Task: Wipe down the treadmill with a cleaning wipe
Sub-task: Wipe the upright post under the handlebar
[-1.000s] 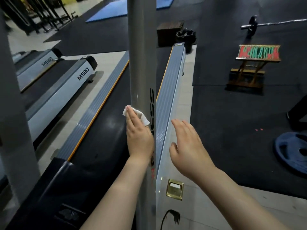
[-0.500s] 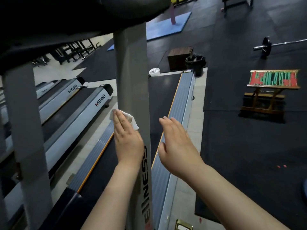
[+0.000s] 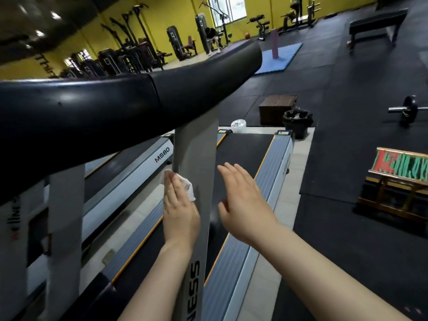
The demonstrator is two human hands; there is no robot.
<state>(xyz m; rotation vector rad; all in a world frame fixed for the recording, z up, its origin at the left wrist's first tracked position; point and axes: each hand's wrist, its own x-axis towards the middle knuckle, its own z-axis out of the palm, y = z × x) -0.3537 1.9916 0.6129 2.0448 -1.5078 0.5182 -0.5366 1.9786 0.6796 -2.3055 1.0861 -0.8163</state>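
The treadmill's grey upright post (image 3: 196,158) rises in the middle of the view to a thick black handrail (image 3: 115,105). My left hand (image 3: 179,209) presses a white cleaning wipe (image 3: 188,188) flat against the post's left side with straight fingers. To the right of the post my right hand (image 3: 243,202) hovers open, fingers spread, holding nothing, above the black running belt (image 3: 243,149) and its grey side rail (image 3: 271,167).
More MS80 treadmills (image 3: 148,163) stand to the left. A black bin (image 3: 297,122) and wooden box (image 3: 276,110) sit behind the belt's far end. A wooden stand (image 3: 398,181) and barbell (image 3: 405,110) lie on the black mat at right.
My left hand has slid the wipe up the post toward the handrail. My right hand rose alongside it, and my view tilted up so the handrail and gym hall show.
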